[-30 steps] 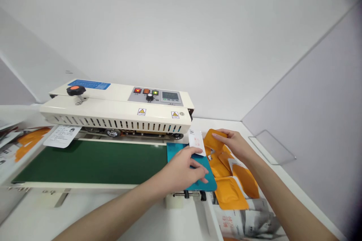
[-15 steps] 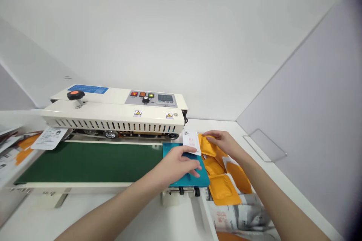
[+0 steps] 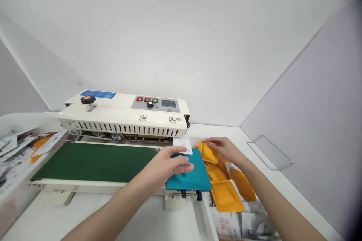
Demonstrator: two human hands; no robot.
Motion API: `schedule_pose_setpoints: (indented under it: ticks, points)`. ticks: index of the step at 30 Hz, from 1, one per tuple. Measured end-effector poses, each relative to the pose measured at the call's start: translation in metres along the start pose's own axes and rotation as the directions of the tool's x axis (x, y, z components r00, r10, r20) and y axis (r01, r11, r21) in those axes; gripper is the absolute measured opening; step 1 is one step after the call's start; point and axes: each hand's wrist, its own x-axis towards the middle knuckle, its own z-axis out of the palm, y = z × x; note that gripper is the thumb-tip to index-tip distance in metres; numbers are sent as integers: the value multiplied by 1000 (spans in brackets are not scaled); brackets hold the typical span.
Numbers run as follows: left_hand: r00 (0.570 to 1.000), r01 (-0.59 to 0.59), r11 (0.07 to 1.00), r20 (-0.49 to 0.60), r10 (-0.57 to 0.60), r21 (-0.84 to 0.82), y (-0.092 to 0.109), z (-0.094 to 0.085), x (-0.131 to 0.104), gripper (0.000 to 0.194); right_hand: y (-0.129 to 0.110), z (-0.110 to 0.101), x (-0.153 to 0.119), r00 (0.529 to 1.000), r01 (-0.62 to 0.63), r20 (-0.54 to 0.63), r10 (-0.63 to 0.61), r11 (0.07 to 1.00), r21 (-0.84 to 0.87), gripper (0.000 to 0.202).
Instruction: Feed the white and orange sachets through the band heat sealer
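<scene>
Your left hand [image 3: 166, 165] has fingers apart, index finger laid on white packet [image 3: 181, 144]. Your right hand [image 3: 226, 148] touches orange packet [image 3: 208, 154]; thumb is hidden, so cannot tell if fingers are closed on it. Orange packet lies on others in right bin [image 3: 207, 220]. White packet is over blue plate [image 3: 189, 177], far edge at machine [image 3: 121, 115]. Green belt [image 3: 98, 161] runs beside plate. Behind machine stands pale wall [image 3: 169, 45].
</scene>
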Motion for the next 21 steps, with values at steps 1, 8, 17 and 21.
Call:
schedule_pose_setpoints:
  ticks: [1, 8, 17, 21]
  points:
    - [1000, -9, 1000, -6, 9, -6, 0, -2, -1, 45, 1, 0, 0, 1000, 0, 7, 0, 1000, 0, 29]
    - [997, -50, 998, -57, 48, -26, -2, -15, -14, 44, -4, -8, -4, 998, -47, -35, 52, 991, 124, 30]
    - [998, -58, 995, -8, 57, -76, -6, -20, -21, 36, -23, -13, -15, 997, -80, 15, 81, 908, 412, 39]
    - [997, -14, 997, 79, 20, -73, -12, -10, -16, 37, -32, -8, -20, 994, -46, 105, 7, 926, 374, 40]
